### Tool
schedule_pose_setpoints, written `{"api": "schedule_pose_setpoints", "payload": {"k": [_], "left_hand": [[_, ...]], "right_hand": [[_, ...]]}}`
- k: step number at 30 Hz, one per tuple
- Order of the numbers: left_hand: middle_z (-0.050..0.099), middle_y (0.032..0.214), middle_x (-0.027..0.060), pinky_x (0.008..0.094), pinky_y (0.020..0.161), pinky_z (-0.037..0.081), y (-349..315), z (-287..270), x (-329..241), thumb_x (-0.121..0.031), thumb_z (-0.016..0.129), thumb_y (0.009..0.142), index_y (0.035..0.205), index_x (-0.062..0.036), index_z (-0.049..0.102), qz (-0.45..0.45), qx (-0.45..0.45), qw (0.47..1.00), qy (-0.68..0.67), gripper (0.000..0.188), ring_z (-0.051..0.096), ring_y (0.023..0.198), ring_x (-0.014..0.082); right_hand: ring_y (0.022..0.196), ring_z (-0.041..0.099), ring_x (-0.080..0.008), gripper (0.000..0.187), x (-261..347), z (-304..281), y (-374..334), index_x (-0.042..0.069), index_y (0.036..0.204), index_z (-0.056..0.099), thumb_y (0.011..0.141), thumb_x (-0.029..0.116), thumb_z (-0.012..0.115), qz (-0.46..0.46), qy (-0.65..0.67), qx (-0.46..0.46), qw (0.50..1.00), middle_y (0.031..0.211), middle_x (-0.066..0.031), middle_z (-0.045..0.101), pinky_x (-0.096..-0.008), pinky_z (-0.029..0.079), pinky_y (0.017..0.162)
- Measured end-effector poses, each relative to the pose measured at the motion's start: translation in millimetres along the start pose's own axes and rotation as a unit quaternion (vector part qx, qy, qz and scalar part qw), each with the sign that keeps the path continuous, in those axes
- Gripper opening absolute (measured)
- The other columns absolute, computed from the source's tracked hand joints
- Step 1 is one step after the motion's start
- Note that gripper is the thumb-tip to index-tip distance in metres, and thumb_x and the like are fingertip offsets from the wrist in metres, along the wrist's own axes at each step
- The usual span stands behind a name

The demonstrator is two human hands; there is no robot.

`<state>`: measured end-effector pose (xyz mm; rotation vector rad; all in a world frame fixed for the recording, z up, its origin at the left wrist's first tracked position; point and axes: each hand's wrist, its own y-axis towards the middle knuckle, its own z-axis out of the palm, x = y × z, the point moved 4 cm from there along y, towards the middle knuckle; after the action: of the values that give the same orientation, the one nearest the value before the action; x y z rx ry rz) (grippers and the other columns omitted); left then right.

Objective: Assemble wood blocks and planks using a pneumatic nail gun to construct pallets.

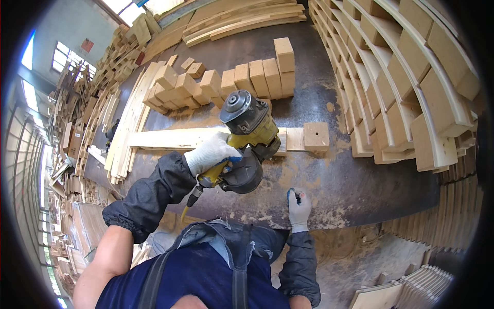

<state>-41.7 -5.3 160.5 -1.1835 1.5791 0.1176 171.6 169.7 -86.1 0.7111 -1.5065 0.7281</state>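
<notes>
My left hand [215, 153], in a white glove with blue on the fingers, is wrapped round the handle of a yellow and black coil nail gun [250, 123]. A hose fitting hangs at its handle end. The nail gun's nose is over a long pale board [175, 138], hiding part of it; I cannot tell if they touch. At the board's right end sits a square wooden block [316, 136] with a small hole. My right hand [299, 207], gloved alike, is closed near the table's front edge, apart from the board. What its curled fingers hold, if anything, is hidden.
Wooden blocks [257, 78] stand in a row behind the board on the dark, sawdust-strewn table [370, 190]. Loose boards [135, 118] lie at left, more planks [247, 23] at the back. A tall stack of block-and-board pallet pieces [401, 77] rises on the right.
</notes>
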Motion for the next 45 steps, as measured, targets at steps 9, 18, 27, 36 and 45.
{"api": "schedule_pose_setpoints", "payload": {"k": [9,18,27,36,45], "left_hand": [[0.071,0.11,0.0069,0.0262,0.083,0.054,-51.5,-22.9,0.3,-0.006,0.076,0.083,0.126,0.0029,0.067,0.055,-0.013,0.996,-0.069,0.044,0.066,0.095,0.0119],[0.068,0.092,0.0056,0.0268,0.065,0.055,-126.3,-81.5,126.4,-0.012,0.074,0.086,0.118,0.0033,0.066,0.009,-0.145,0.963,-0.227,0.036,0.065,0.072,0.0118],[0.058,0.074,0.0041,0.0345,0.057,0.051,-197.9,-114.8,312.0,-0.01,0.065,0.089,0.114,-0.0044,0.06,-0.039,-0.253,0.797,-0.547,0.026,0.058,0.059,0.0172],[0.057,0.07,0.0,0.0363,0.06,0.051,-171.4,-103.3,484.7,-0.016,0.067,0.088,0.105,-0.007,0.062,0.037,-0.275,0.545,-0.791,0.02,0.054,0.057,0.0133],[0.061,0.07,0.0072,0.0407,0.052,0.051,-151.6,-154.7,467.8,-0.026,0.074,0.088,0.095,-0.0096,0.067,0.025,-0.429,0.518,-0.739,0.019,0.06,0.056,0.0234]], "right_hand": [[0.079,0.067,-0.0136,0.014,-13.1,-5.5,-1.3,0.003,0.103,0.071,0.098,0.016,0.069,-0.021,-0.039,0.008,0.999,0.088,-0.0064,0.072,-0.03,0.053,0.074],[0.08,0.063,-0.0136,0.012,-15.1,-3.8,-3.8,0.001,0.104,0.07,0.099,0.011,0.067,-0.031,-0.034,0.011,0.999,0.091,-0.0044,0.069,-0.0299,0.052,0.076],[0.085,0.056,-0.0111,0.017,-1.0,12.0,7.7,0.0,0.102,0.066,0.104,0.016,0.061,0.003,-0.111,0.052,0.992,0.092,-0.0019,0.062,-0.0289,0.047,0.076],[0.079,0.066,-0.0282,0.026,6.3,33.5,9.9,-0.005,0.103,0.066,0.103,0.021,0.06,-0.074,-0.319,-0.012,0.945,0.091,-0.0164,0.069,-0.0399,0.054,0.074],[0.108,0.066,-0.0365,0.03,58.3,175.7,54.3,-0.008,0.122,0.062,0.101,0.014,0.063,-0.283,-0.357,0.248,0.855,0.117,-0.0235,0.067,-0.0439,0.053,0.095]]}}
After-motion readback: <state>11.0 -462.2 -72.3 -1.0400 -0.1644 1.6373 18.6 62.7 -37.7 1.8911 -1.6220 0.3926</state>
